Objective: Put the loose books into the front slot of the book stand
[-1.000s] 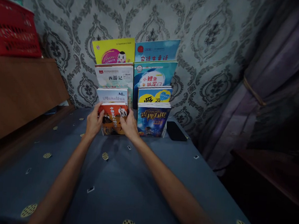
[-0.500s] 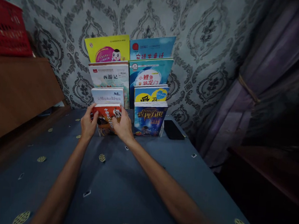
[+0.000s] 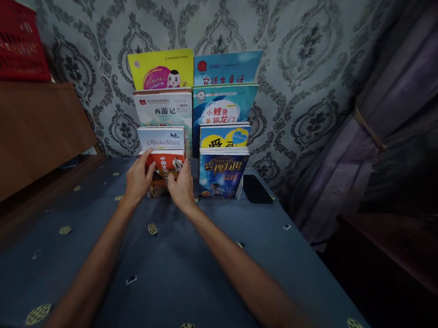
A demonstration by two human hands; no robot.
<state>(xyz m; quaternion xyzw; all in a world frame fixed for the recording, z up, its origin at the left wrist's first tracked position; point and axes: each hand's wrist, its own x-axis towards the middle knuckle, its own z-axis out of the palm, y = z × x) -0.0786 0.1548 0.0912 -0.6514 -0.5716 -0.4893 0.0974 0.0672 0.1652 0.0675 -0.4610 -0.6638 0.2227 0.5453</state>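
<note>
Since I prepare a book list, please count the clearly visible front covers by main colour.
Yellow: 2 (rear-left cover, yellow-and-blue cover)
Blue or teal: 3 (rear-right cover, teal cover, dark-blue cover)
Pale: 2 (white cover, pale-blue cover)
Red-orange: 1 (red-orange cover)
Total: 8. More may be hidden behind.

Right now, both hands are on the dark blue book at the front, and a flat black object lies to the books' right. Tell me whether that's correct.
Not quite: the head view shows the left hand and right hand on the red book, not the dark blue book. The flat black object is indeed to the right.
</note>
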